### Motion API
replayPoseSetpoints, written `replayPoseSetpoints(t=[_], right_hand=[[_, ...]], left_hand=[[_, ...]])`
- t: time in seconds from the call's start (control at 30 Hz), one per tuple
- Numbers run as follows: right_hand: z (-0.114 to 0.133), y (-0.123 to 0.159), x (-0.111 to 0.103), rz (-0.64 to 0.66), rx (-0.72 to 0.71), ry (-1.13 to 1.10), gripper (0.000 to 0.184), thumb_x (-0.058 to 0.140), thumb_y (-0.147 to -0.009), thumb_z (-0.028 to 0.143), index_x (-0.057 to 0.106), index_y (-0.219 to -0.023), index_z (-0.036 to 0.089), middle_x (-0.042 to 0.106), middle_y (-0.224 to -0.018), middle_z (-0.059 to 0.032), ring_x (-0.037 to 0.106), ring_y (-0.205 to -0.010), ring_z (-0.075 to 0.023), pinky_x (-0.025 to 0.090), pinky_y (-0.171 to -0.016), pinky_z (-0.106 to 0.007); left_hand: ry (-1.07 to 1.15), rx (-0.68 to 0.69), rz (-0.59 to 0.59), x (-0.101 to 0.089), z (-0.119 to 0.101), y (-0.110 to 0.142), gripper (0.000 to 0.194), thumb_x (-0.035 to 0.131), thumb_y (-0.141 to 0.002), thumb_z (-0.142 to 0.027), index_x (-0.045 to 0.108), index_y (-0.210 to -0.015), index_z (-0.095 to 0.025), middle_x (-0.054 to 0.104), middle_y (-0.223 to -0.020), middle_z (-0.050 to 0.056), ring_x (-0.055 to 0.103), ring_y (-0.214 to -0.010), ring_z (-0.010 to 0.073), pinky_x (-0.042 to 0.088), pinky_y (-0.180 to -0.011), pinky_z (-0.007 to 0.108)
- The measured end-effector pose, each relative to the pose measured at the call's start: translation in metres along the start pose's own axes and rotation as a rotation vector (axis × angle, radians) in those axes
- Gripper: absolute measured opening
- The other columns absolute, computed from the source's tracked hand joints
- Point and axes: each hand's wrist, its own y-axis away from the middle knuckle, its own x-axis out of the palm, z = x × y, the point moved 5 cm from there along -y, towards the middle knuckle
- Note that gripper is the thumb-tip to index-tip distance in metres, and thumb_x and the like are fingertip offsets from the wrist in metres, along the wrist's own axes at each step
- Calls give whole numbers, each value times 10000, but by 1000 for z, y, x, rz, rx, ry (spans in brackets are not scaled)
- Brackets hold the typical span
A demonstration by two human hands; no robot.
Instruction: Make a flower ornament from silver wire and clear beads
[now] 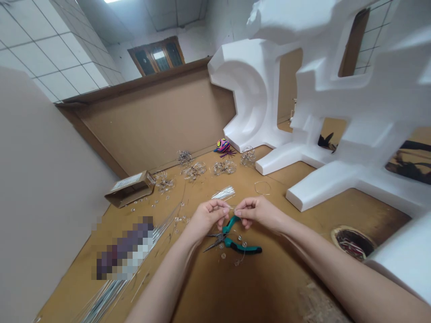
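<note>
Across the tan tabletop point(215, 291), white foam packing point(336, 103) looms at upper right. At centre, the left hand point(208, 220) and right hand point(259, 213) each pinch what looks like a thin wire point(230, 207), just above teal-handled pliers point(242, 246) and loose clear beads point(222, 255). A slipped grip or brushing wrist could scatter those beads.

The left forearm point(161, 280) and right forearm point(340, 264) angle inward to the left hand point(208, 218) and right hand point(258, 211), both curled and pinching, their fingertips just beside each other, knuckles up.
</note>
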Motion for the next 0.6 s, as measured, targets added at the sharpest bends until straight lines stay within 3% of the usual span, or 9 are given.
replayPoseSetpoints(t=[0.2, 0.33, 0.43, 0.6], right_hand=[[0, 1, -1, -1, 9, -66, 269, 667, -635, 384, 589, -711, 138, 573, -490, 31, 524, -433, -83, 442, -511, -245], [-1, 1, -3, -42, 2, -59, 286, 678, -619, 389, 590, -721, 137, 568, -477, 39, 517, -428, -81, 432, -507, -240], [0, 1, -3, -54, 5, -23, 300, 688, -600, 397, 594, -711, 134, 562, -461, 41, 511, -426, -81, 421, -503, -234], [4, 4, -3, -40, 0, 10, 313, 681, -602, 427, 599, -713, 146, 565, -484, 41, 512, -451, -85, 420, -518, -240]], left_hand=[[24, 73, -48, -1, -3, -1, 275, 685, -640, -342, 572, -783, -136, 546, -590, -31, 432, -432, 47, 388, -419, 177], [-2, 33, -17, 0, -2, -1, 294, 680, -637, -347, 585, -809, -127, 569, -624, -14, 455, -435, 49, 393, -432, 184], [-76, -7, -27, 2, 1, -1, 300, 680, -618, -369, 584, -757, -122, 535, -533, -33, 434, -393, 53, 371, -406, 188], [-30, 42, -120, 3, 1, -1, 269, 654, -623, -382, 557, -676, -138, 450, -426, -73, 373, -355, 44, 310, -372, 167]])
